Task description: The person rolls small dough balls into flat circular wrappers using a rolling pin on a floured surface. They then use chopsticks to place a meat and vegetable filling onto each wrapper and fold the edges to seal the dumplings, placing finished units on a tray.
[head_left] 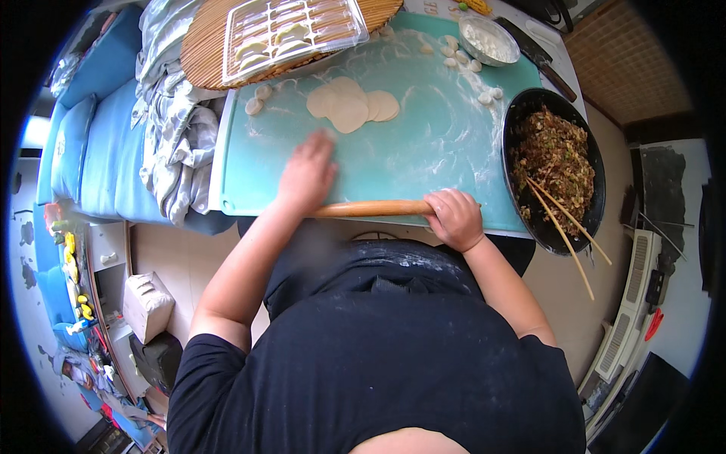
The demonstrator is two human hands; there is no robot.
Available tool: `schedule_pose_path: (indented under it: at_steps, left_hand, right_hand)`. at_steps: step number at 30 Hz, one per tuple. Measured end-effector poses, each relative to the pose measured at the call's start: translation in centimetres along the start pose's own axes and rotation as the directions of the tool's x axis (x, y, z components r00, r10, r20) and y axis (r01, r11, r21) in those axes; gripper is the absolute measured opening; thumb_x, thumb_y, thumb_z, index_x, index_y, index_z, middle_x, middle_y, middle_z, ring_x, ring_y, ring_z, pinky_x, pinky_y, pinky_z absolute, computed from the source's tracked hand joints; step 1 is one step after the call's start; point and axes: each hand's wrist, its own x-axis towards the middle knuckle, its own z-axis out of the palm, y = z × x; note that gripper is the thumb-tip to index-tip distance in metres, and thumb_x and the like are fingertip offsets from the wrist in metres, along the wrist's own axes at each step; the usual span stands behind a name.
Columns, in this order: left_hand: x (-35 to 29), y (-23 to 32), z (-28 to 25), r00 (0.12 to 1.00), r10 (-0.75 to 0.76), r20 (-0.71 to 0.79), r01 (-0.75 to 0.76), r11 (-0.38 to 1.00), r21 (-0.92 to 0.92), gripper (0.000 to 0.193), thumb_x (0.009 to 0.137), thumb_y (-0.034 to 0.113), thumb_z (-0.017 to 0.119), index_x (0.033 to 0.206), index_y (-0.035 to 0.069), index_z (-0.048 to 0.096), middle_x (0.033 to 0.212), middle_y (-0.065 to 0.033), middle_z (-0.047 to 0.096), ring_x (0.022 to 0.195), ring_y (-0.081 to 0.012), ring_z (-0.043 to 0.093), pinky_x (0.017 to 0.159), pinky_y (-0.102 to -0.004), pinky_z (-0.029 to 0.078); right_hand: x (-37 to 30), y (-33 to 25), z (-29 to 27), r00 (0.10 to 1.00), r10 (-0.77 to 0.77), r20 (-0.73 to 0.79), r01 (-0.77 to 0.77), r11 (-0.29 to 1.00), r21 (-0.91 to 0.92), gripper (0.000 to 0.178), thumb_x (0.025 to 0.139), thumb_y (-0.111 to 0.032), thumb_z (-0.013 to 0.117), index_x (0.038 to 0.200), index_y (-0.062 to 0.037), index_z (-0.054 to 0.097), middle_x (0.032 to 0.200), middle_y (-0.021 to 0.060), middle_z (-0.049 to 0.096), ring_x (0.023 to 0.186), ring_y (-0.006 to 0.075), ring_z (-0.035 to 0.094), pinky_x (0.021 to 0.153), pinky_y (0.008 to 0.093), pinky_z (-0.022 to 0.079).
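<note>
Fingers of the right hand (456, 217) grip the wooden rolling pin (370, 208) along the teal mat's (253, 163) near edge; a loose hold could let it roll off. The left hand (308, 172) blurs, finger spread untellable. Beyond, overlapping dough wrappers (346, 110) could stick if underfloured.

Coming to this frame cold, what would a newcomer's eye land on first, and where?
Probably the black pan heaped with brown, green-flecked filling at right, two chopsticks jutting over its near rim. Next, the powder-dusted teal mat across the upper middle, with thin round wrappers overlapping left of centre. At its near edge, the right hand grips a wooden rolling pin.
</note>
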Motion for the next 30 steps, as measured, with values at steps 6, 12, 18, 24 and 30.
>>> schedule_pose_path:
  at_steps: [6, 12, 18, 24, 30]
  left_hand:
    - [-1.7, 3.5, -0.9, 0.904, 0.396, 0.161, -0.372, 0.914, -0.164, 0.045, 0.085, 0.017, 0.053, 0.128, 0.005, 0.044, 0.143, -0.0123, 0.032, 0.132, -0.0302, 0.03, 0.107, -0.0409, 0.028]
    - [-2.4, 1.8, -0.4, 0.994, 0.108, -0.027, -0.104, 0.987, 0.119, 0.046, 0.091, 0.024, 0.043, 0.132, 0.001, 0.039, 0.144, -0.015, 0.029, 0.134, -0.0326, 0.024, 0.109, -0.0457, 0.019]
    - [0.0, 1.2, 0.5, 0.993, 0.038, -0.112, -0.027, 0.995, 0.098, 0.053, 0.091, 0.03, 0.042, 0.132, -0.003, 0.036, 0.142, -0.0211, 0.029, 0.132, -0.0366, 0.028, 0.107, -0.042, 0.026]
    - [-2.4, 1.8, 0.5, 0.994, 0.09, -0.063, -0.083, 0.991, 0.108, 0.051, 0.091, 0.026, 0.043, 0.131, -0.004, 0.037, 0.141, -0.0235, 0.03, 0.131, -0.0372, 0.029, 0.107, -0.0419, 0.026]
    - [0.8, 1.5, 1.8, 0.978, -0.047, -0.201, 0.076, 0.987, 0.139, 0.053, 0.09, 0.029, 0.044, 0.13, -0.006, 0.037, 0.14, -0.0259, 0.03, 0.129, -0.0385, 0.031, 0.106, -0.0427, 0.027]
  right_hand:
    - [1.4, 0.0, -0.9, 0.996, -0.019, 0.085, 0.012, 0.997, 0.073, 0.04, 0.066, -0.011, 0.068, 0.104, -0.0101, 0.056, 0.087, 0.0052, 0.055, 0.078, 0.0242, 0.054, 0.067, 0.0351, 0.042]
    - [3.7, 0.3, -0.6, 0.977, 0.148, 0.152, -0.144, 0.989, -0.033, 0.03, 0.073, -0.021, 0.066, 0.099, -0.0101, 0.059, 0.1, 0.0071, 0.054, 0.093, 0.0249, 0.052, 0.08, 0.0374, 0.041]
    - [6.2, 3.0, 1.2, 0.903, 0.289, 0.316, -0.222, 0.947, -0.231, 0.057, 0.086, -0.043, 0.049, 0.132, -0.0091, 0.041, 0.144, 0.0104, 0.03, 0.134, 0.0295, 0.026, 0.108, 0.0452, 0.022]
    - [5.0, 1.0, -0.2, 0.893, 0.202, 0.403, -0.114, 0.966, -0.232, 0.052, 0.089, -0.039, 0.043, 0.131, -0.0091, 0.042, 0.143, 0.0075, 0.033, 0.133, 0.0288, 0.027, 0.108, 0.045, 0.021]
    - [7.5, 3.6, 1.4, 0.905, 0.264, 0.335, -0.18, 0.949, -0.26, 0.051, 0.089, -0.039, 0.045, 0.132, -0.0123, 0.043, 0.142, 0.0077, 0.034, 0.134, 0.029, 0.025, 0.108, 0.0459, 0.021]
